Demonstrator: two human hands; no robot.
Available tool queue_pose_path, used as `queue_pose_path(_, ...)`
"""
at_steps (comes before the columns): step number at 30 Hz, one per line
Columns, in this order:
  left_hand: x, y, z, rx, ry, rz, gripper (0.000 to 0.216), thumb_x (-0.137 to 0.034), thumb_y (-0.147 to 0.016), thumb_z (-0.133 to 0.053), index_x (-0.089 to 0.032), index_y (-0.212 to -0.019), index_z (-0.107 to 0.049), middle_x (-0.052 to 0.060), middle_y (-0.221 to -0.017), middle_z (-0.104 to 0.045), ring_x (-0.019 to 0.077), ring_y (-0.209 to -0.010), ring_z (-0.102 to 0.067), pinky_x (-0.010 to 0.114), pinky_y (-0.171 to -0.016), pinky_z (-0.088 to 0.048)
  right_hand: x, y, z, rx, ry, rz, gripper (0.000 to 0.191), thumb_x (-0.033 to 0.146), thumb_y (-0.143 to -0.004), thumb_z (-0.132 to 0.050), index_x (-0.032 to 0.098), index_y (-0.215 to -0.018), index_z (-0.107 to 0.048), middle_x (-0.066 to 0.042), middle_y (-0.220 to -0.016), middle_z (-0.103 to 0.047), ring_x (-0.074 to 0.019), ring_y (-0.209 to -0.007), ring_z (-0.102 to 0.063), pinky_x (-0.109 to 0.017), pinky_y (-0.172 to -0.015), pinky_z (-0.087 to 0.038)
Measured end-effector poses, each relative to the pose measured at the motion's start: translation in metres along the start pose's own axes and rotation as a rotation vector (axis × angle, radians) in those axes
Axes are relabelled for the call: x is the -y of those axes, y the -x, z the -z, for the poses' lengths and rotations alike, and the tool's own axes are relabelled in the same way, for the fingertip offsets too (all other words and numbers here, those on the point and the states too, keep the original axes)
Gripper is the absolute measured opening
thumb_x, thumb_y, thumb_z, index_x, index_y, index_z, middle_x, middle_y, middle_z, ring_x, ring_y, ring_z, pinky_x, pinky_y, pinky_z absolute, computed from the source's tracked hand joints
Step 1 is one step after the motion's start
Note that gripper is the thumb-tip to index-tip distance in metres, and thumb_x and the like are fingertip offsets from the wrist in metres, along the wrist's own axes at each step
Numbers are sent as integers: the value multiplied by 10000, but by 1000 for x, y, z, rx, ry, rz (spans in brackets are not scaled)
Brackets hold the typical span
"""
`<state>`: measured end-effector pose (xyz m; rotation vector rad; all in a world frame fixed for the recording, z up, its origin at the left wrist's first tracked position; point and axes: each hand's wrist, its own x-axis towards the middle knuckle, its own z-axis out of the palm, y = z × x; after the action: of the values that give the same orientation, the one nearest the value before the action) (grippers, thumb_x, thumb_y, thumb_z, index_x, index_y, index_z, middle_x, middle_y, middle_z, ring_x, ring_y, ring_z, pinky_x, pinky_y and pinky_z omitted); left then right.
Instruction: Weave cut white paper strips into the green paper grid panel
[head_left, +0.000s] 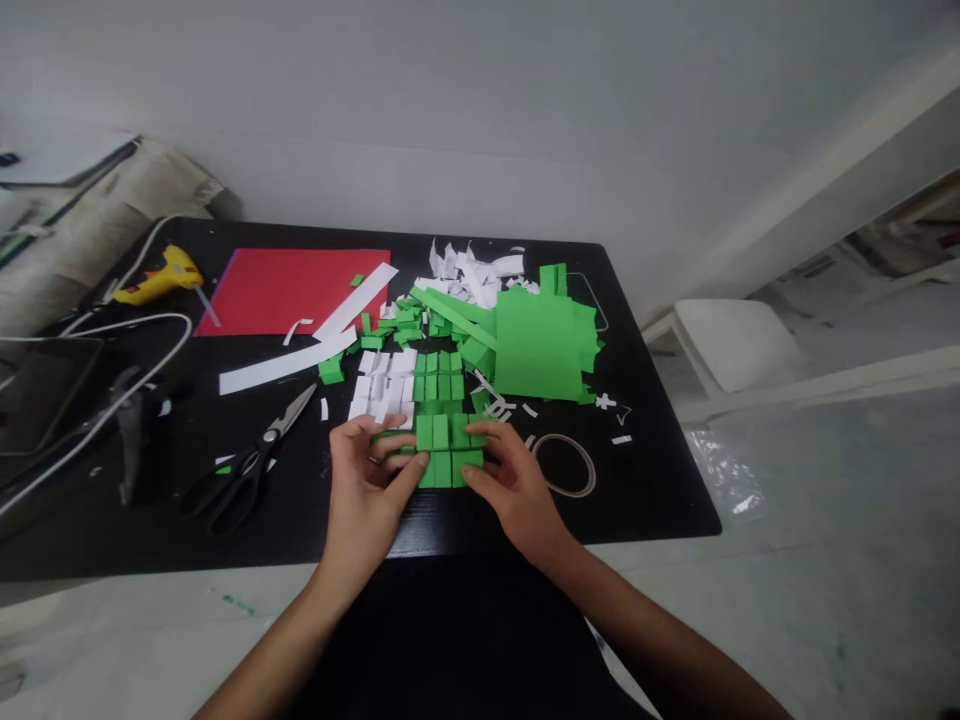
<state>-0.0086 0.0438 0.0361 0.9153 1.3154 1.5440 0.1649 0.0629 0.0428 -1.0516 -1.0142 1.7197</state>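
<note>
A block of small folded green paper pieces lies near the front edge of the black table. My left hand pinches its left side, thumb under and fingers on top. My right hand grips its right side the same way. Just behind it lie rows of more green pieces and white folded pieces.
Black scissors lie left of my hands. A tape ring lies to the right. Farther back are green sheets, white scraps, a red sheet, white strips and a yellow glue gun with cables.
</note>
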Motion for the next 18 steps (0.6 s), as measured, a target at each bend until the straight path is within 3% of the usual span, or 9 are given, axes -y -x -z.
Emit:
queue_pose_path(3,1,2,1,9,4,-2,568,-165,-737,-866,-279,-1103,-447,21,-1189,-620,114,-932,-699,202,-734,-614,-5,0,4,1,112,17,231,325,-846,-802,260,-1056,-730,-31,-1048,-749,-221,-1000,-730,-390,-929,-604)
queue_pose_path(8,1,5,3,12,11,-4,578,-153,-734,-869,-281,-1111,-450,20,-1171,-627,113,-919,-700,207,-730,-614,-8,4,7,33,155,9,400,318,-762,-898,257,-1122,-736,-49,-1114,-765,-246,-1062,-740,-429,-982,-598)
queue_pose_path(14,-4,5,9,25,56,96,593,-172,-708,-895,-264,-1099,-459,17,-1137,-665,96,-852,-705,192,-712,-593,0,12,22,191,603,292,651,83,-766,-822,323,-1357,-691,-59,-1325,-667,-252,-1227,-662,-422,-1077,-544)
queue_pose_path(18,-6,6,9,71,84,145,588,-168,-705,-896,-261,-1090,-460,14,-1116,-689,107,-837,-723,210,-720,-595,-3,15,27,156,738,481,577,-2,-871,-628,343,-1324,-723,-42,-1208,-704,-210,-1105,-697,-361,-991,-579)
